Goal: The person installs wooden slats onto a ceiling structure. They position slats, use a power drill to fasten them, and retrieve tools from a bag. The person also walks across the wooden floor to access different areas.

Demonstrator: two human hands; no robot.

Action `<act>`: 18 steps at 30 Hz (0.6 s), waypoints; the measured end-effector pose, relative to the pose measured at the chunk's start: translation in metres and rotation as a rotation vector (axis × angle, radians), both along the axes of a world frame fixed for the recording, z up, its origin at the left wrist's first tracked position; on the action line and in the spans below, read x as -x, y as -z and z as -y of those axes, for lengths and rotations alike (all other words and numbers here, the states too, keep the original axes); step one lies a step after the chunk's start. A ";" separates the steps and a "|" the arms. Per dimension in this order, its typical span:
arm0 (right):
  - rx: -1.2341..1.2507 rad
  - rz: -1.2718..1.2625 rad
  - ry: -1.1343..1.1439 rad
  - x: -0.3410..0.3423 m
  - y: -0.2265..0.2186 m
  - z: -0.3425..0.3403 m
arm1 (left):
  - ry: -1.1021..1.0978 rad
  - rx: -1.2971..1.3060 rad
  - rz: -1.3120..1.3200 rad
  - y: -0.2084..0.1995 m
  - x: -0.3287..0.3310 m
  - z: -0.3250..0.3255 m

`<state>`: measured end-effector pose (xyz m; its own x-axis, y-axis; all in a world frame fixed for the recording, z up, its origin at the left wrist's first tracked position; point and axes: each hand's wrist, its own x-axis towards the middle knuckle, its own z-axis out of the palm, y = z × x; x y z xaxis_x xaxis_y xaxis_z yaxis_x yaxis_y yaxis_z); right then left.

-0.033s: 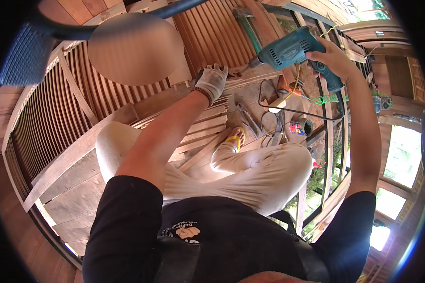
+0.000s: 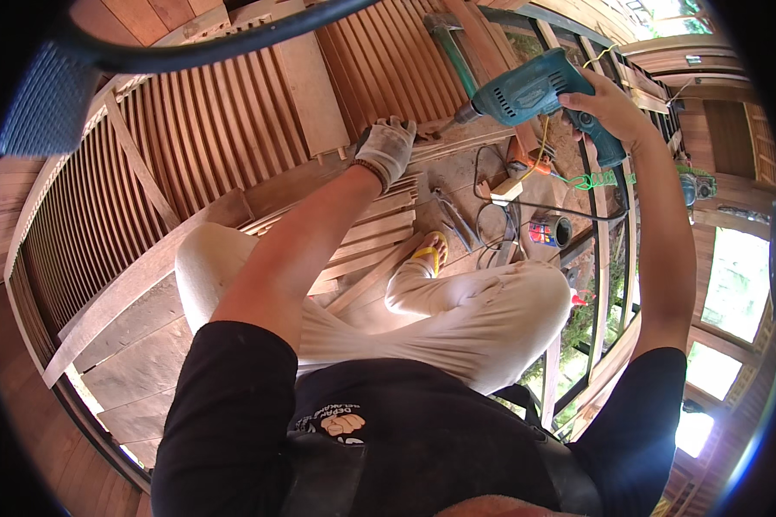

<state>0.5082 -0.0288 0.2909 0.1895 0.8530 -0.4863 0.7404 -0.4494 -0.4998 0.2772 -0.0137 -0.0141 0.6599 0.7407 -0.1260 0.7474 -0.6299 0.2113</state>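
Observation:
My right hand [image 2: 608,116] is wrapped around the grip of a teal power drill [image 2: 526,88], held to the right of a slatted wooden panel [image 2: 388,65]. The drill's chuck [image 2: 467,113] points down and left toward the panel's near edge; whether the bit touches wood is too small to tell. My left hand [image 2: 388,148], in a pale work glove with a brown cuff, is closed at that near edge, just left of the bit. A dark shape shows beside its fingers, but what they hold is hidden.
Beyond the drill stands a green-handled hammer [image 2: 453,52]. Loose wooden strips [image 2: 371,233] lie before my legs. Pliers [image 2: 457,220], a can [image 2: 550,231], an orange tool [image 2: 526,158] and a looping black cord [image 2: 569,213] are on the floor. A larger slatted panel [image 2: 215,129] curves leftward.

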 end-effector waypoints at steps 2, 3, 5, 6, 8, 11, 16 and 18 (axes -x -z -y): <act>-0.038 -0.012 0.066 0.009 -0.001 0.015 | 0.010 -0.023 -0.012 -0.002 -0.001 -0.003; -0.051 -0.022 0.095 0.015 -0.001 0.023 | 0.011 -0.029 -0.021 -0.002 0.000 -0.001; -0.209 0.042 -0.163 0.016 0.011 0.032 | 0.007 -0.071 -0.048 0.000 0.001 0.002; -0.230 0.071 -0.268 0.024 0.012 0.031 | 0.006 -0.091 -0.065 0.002 0.001 0.003; -0.216 0.136 -0.452 0.061 0.000 0.015 | 0.036 -0.047 -0.119 -0.009 0.007 0.001; -0.300 0.260 -0.750 0.054 0.001 -0.017 | 0.087 -0.057 -0.087 0.000 -0.004 -0.005; 0.032 0.107 -0.347 0.044 -0.006 -0.023 | 0.118 -0.154 -0.098 0.018 0.004 0.002; 0.041 0.015 -0.094 0.004 0.000 -0.006 | 0.048 -0.179 -0.129 0.007 -0.006 0.010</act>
<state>0.5042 -0.0231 0.2911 0.1173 0.8468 -0.5188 0.7874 -0.3976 -0.4710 0.2831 -0.0233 -0.0208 0.6820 0.7269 -0.0807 0.7291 -0.6844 -0.0022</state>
